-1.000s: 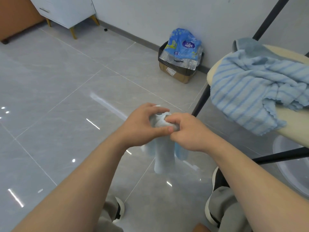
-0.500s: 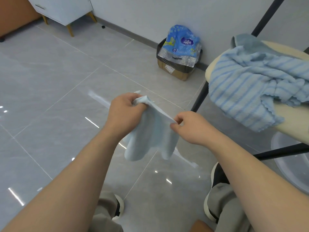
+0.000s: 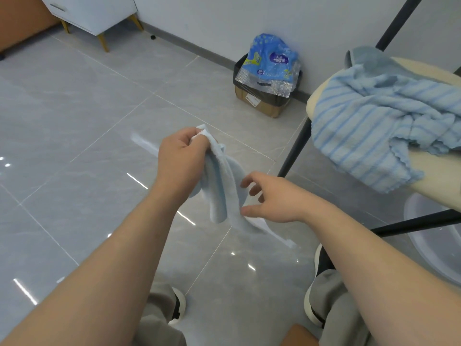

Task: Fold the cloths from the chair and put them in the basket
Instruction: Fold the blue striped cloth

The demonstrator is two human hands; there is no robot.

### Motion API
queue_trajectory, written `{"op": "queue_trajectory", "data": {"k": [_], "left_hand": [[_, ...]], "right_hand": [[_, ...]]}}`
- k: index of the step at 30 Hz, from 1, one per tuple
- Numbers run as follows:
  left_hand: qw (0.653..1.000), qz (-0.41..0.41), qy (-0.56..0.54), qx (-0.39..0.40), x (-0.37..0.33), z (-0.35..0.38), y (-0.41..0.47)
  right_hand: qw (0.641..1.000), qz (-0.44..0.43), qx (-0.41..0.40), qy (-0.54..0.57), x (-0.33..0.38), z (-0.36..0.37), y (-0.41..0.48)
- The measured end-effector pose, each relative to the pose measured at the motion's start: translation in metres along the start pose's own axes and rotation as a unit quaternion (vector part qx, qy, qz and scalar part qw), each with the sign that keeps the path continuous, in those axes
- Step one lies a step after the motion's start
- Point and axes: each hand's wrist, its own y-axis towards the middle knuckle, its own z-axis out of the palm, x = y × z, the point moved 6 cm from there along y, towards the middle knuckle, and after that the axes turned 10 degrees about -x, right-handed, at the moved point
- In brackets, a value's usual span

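A small pale blue cloth [image 3: 222, 186] hangs in the air over the floor, gripped at its top corner by my left hand [image 3: 180, 162]. My right hand [image 3: 272, 198] is just to the right of the hanging cloth, its fingers spread and relaxed, holding nothing; whether a fingertip touches the cloth is unclear. On the chair seat [image 3: 444, 176] at the right lies a crumpled blue striped cloth [image 3: 374, 126] with a grey-blue cloth [image 3: 366, 57] behind it. A pale round basket [image 3: 434, 245] sits on the floor under the chair, partly hidden.
Black chair legs [image 3: 294, 153] slant down beside my right hand. A cardboard bin [image 3: 262, 103] with a blue plastic pack [image 3: 270, 59] stands by the wall. A white cabinet [image 3: 92, 11] is at the far left. My feet show at the bottom.
My right hand let go of the cloth's corner and dropped lower with fingers spread. The cloth, earlier stretched between both hands, now dangles from my left hand alone.
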Motion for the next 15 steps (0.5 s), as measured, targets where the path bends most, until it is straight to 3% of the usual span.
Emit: {"op": "queue_trajectory", "data": {"k": [5,12,15], "left_hand": [[1.000,0.004,-0.008,-0.014,-0.004,0.000,-0.001],[0.999,-0.008,-0.029,-0.041,-0.006,-0.005,0.000],[0.996,-0.018,-0.060,-0.060,-0.006,-0.010,0.002]], "right_hand": [[0.994,-0.026,0.075,0.079,0.020,0.011,-0.007],[0.983,0.012,0.071,-0.170,-0.002,0.042,-0.004],[0.984,0.037,0.030,-0.171,-0.009,0.035,0.003]]}}
